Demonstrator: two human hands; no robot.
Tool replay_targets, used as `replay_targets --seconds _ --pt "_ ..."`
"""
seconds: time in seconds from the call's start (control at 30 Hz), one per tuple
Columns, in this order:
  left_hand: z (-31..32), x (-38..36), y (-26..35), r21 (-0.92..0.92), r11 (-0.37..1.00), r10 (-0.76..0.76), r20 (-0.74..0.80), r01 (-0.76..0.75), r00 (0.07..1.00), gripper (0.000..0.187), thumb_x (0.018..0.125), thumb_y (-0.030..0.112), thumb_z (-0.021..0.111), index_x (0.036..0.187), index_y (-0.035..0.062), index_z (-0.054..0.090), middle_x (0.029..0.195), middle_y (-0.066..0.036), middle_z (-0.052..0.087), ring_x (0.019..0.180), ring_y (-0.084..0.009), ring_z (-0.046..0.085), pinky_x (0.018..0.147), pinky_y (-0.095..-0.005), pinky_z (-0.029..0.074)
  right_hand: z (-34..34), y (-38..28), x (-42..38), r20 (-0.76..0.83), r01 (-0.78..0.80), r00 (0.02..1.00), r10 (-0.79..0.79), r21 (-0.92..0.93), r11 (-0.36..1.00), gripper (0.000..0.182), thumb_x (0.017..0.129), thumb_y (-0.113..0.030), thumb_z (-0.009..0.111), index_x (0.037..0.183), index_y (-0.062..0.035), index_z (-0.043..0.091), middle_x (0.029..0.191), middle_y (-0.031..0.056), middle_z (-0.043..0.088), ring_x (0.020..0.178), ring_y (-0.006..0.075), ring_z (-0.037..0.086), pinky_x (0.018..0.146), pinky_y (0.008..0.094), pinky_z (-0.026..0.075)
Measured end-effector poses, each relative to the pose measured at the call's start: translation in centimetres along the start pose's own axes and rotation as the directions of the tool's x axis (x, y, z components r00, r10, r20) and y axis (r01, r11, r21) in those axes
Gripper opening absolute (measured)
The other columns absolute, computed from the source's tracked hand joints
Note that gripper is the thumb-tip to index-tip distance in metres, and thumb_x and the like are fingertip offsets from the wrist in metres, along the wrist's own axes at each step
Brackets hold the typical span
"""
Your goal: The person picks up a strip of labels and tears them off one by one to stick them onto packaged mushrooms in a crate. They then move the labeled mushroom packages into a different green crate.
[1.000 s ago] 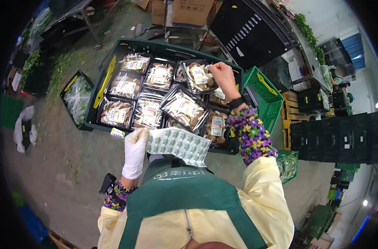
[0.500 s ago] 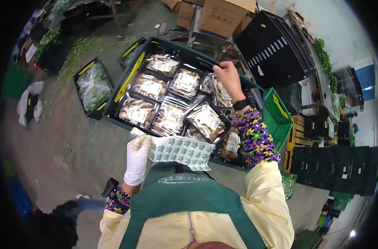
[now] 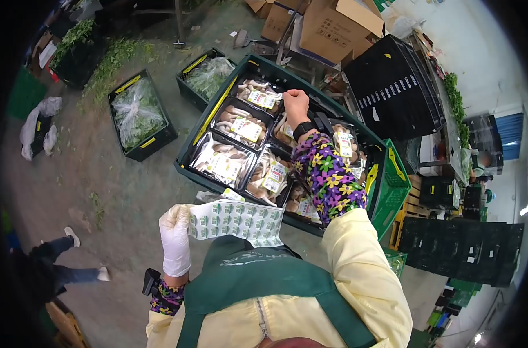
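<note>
My left hand (image 3: 176,238), in a white glove, pinches the corner of a sheet of green-and-white stickers (image 3: 238,222) in front of my apron. A dark green crate (image 3: 185,155) holds several black trays of mushrooms under clear film, each with a printed label. Above the crate, my right hand (image 3: 296,104) is bare, its fingers closed at the right edge of the far-left mushroom tray (image 3: 258,95). Whether it holds anything small is hidden. My right forearm covers part of the trays. Beside the left row sits another mushroom tray (image 3: 222,162).
Crates of bagged greens (image 3: 139,113) stand on the floor to the left. A bright green crate (image 3: 394,174) adjoins the right side. Cardboard boxes (image 3: 333,32) and black crates (image 3: 391,87) stand behind. A person's legs (image 3: 72,261) show at lower left.
My right hand has moved left over the crate to the far-left tray, its fingers now closed. The tray lying tilted on top is no longer seen there. The view has shifted.
</note>
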State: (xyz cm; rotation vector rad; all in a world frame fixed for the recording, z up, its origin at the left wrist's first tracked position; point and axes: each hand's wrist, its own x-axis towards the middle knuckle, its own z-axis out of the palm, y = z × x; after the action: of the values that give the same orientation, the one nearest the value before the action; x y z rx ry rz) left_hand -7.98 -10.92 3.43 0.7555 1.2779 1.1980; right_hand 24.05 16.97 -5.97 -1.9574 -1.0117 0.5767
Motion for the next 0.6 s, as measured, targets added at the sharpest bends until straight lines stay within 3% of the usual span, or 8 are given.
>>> replay_targets --seconds 0.07,0.2,0.27,0.47,0.53,0.6 --pt "-0.5 0.5 0.2 -0.010 1.000 -0.001 0.001 0.001 1.000 0.029 0.094 0.026 0.058 0.084 -0.0004 0.065 0.069 0.002 0.061 0.060 -0.0034 0.051 0.055 -0.0186 0.041 0.5 1.0 0.4 -0.021 -0.001 1.000 0.000 -0.019 1.000 0.019 0.074 -0.020 0.065 0.088 -0.0064 0.066 0.086 0.0121 0.068 0.084 0.0275 0.066 0.077 0.0368 0.049" --pt "-1.1 1.1 0.3 0.013 1.000 -0.012 0.043 0.011 0.999 0.030 0.095 0.026 0.057 0.085 -0.0009 0.065 0.071 0.001 0.062 0.062 -0.0035 0.052 0.056 -0.0190 0.041 1.3 0.6 0.6 0.115 0.060 0.991 -0.069 0.073 0.995 0.016 0.075 -0.014 0.065 0.088 -0.0044 0.064 0.081 0.0102 0.068 0.076 0.0220 0.066 0.071 0.0330 0.050" --pt "-1.3 1.3 0.1 0.009 1.000 -0.008 0.043 0.007 0.999 0.029 0.095 0.025 0.057 0.085 -0.0012 0.065 0.071 0.001 0.062 0.062 -0.0036 0.052 0.057 -0.0191 0.041 1.3 -1.0 0.2 0.229 0.254 0.936 -0.267 0.086 0.963 0.013 0.080 -0.005 0.063 0.091 0.0002 0.060 0.075 0.0027 0.061 0.070 0.0099 0.056 0.065 0.0253 0.046" --pt "-1.8 1.0 0.8 0.037 0.999 -0.023 0.027 0.022 0.999 0.027 0.095 0.021 0.056 0.084 -0.0014 0.065 0.072 0.001 0.062 0.062 -0.0037 0.052 0.057 -0.0197 0.041 2.5 -3.2 1.4 0.299 0.492 0.833 -0.466 -0.014 0.871 0.015 0.080 -0.004 0.061 0.094 0.0000 0.056 0.074 0.0075 0.060 0.069 0.0156 0.057 0.066 0.0289 0.046" --pt "-2.5 0.9 0.4 0.012 0.997 -0.080 -0.004 0.080 0.997 0.027 0.095 0.021 0.055 0.084 -0.0013 0.065 0.072 0.000 0.062 0.062 -0.0038 0.052 0.057 -0.0199 0.042 3.6 -3.3 2.0 0.358 0.543 0.778 -0.516 0.027 0.839 0.013 0.078 -0.006 0.059 0.091 -0.0033 0.057 0.078 0.0135 0.064 0.076 0.0304 0.063 0.069 0.0369 0.048" --pt "-3.0 0.8 0.2 0.038 0.996 -0.084 -0.017 0.084 0.996 0.027 0.095 0.021 0.056 0.084 -0.0013 0.065 0.071 0.000 0.062 0.062 -0.0037 0.052 0.057 -0.0199 0.042 4.6 -3.4 1.9 0.373 0.560 0.762 -0.529 0.029 0.828 0.012 0.078 -0.005 0.060 0.089 -0.0044 0.057 0.077 0.0136 0.062 0.078 0.0321 0.062 0.070 0.0401 0.048"
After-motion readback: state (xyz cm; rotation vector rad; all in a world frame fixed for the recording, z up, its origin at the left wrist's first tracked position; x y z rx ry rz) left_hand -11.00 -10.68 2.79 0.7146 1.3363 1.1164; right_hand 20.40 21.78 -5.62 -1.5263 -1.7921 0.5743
